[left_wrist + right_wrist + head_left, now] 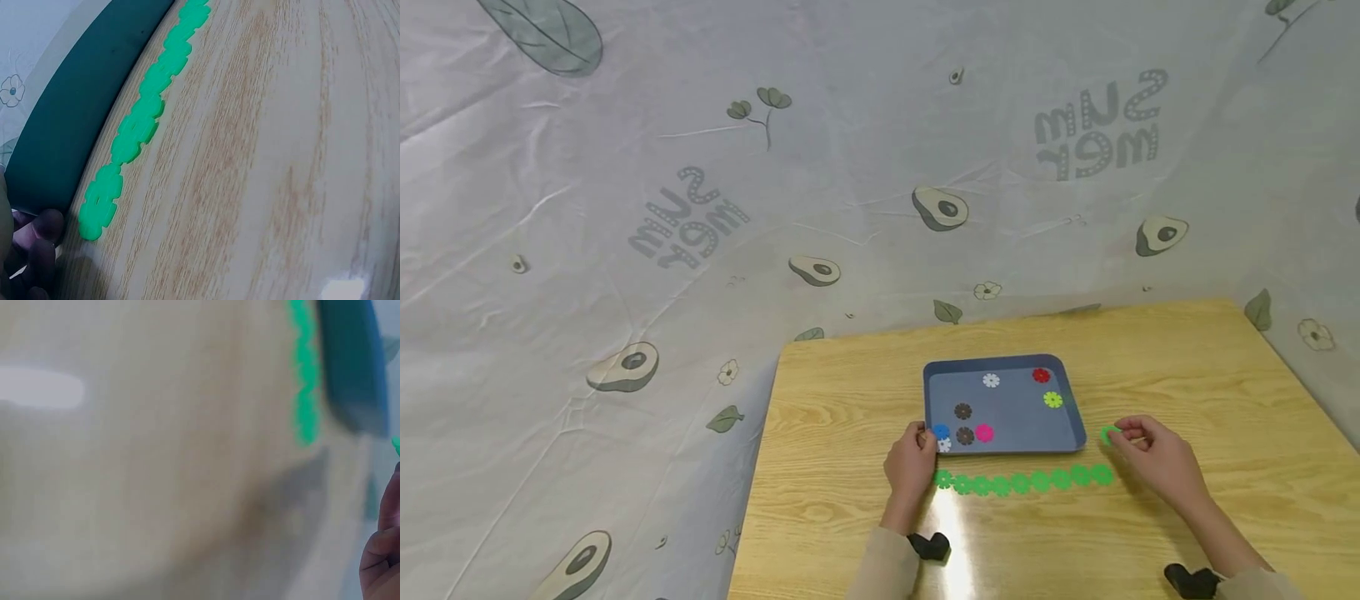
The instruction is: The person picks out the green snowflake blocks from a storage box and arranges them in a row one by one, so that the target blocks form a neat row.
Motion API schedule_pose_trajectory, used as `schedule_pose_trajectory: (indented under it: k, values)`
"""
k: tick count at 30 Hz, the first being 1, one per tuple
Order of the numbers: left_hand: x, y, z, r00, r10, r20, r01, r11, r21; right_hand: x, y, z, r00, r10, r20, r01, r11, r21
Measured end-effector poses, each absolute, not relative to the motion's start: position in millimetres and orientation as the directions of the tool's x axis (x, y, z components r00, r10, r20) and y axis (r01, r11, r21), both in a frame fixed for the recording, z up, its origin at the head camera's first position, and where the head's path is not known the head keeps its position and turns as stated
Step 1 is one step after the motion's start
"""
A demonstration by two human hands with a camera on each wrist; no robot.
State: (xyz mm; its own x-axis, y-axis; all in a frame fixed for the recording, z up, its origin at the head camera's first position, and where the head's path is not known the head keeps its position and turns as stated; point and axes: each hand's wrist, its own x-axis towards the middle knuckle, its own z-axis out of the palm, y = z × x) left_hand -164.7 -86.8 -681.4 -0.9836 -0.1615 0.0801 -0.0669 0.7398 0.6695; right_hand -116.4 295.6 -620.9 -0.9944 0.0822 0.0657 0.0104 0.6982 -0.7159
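My left hand grips the near left corner of a shallow blue-grey tray. In the left wrist view, curled fingers show at the tray's corner. To the right of the tray, my right hand pinches a green notched flower-shaped disc between thumb and fingertips. A row of several green flower discs lies on the table along the tray's near side. In the right wrist view, only part of the right hand and a sliver of its disc show at the edge.
Inside the tray lie a red disc, a yellow-green disc, a pink disc, a blue disc, two brown discs and two white discs. Behind the wooden table hangs a printed cloth.
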Motion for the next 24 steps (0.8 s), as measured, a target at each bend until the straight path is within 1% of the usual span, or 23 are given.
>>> schedule_pose_trajectory:
  k: [5, 9, 18, 24]
  values:
    - [-165.8, -90.7, -681.4, -0.982, -0.175, 0.074, -0.081, 0.737, 0.672, -96.6, 314.3, -637.4, -0.995, 0.072, -0.070, 0.100, 0.704, -0.703]
    - [-165.8, -93.3, -678.8, -0.983, -0.177, 0.055, -0.094, 0.731, 0.676, -90.9, 314.7, -644.2, -0.990, 0.058, -0.126, 0.130, 0.703, -0.699]
    - [-164.6, -91.9, -674.2, -0.984, -0.177, 0.034, -0.106, 0.722, 0.684, -90.6, 310.4, -649.0, -0.995, 0.026, -0.101, 0.087, 0.742, -0.665]
    - [-162.8, -94.7, -672.5, -0.983, -0.181, 0.041, -0.105, 0.725, 0.681, -91.7, 304.8, -650.7, -0.998, 0.021, -0.060, 0.055, 0.764, -0.642]
